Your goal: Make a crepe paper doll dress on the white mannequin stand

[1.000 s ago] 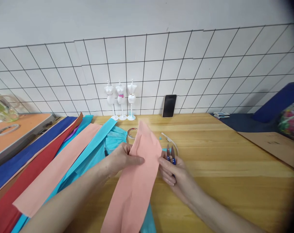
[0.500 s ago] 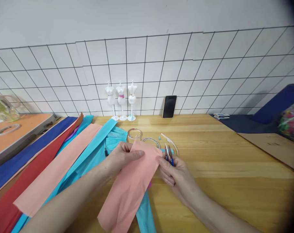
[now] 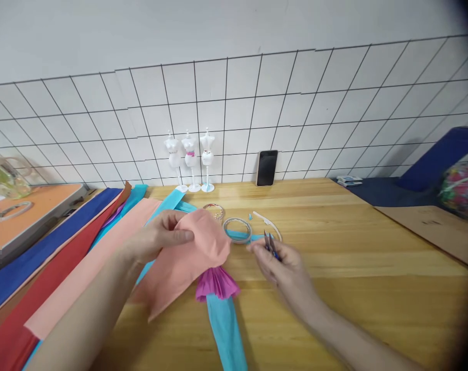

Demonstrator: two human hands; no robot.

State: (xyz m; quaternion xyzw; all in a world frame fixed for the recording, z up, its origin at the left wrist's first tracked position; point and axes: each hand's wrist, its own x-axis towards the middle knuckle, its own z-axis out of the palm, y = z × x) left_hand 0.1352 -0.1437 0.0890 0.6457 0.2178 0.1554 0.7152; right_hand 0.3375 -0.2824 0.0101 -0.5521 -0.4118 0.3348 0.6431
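A sheet of pink crepe paper (image 3: 187, 257) hangs from my left hand (image 3: 160, 237), pinched between thumb and fingers near its upper edge. Its right corner droops free. Small scissors (image 3: 271, 246) with dark blue handles sit in my right hand (image 3: 282, 265), blades pointing up and slightly parted; thumb and forefinger tips press together beside them, away from the paper. Under the pink sheet, a gathered magenta paper ruffle (image 3: 218, 284) tops a light blue paper strip (image 3: 226, 330) on the table. Beyond my hands lies a roll of tape (image 3: 237, 241) on another blue strip.
Paper strips in blue, red (image 3: 52, 288) and pink lie at left. Several white mini mannequins (image 3: 189, 159) and a phone (image 3: 266, 167) stand by the tiled wall. A bead-filled ring (image 3: 214, 211) and a white curved strip (image 3: 268, 222) lie mid-table. A brown board (image 3: 427, 226) is at right.
My right hand has let go of the pink paper. My left hand has drawn the sheet left, and its corner has folded down, uncovering the magenta ruffle.
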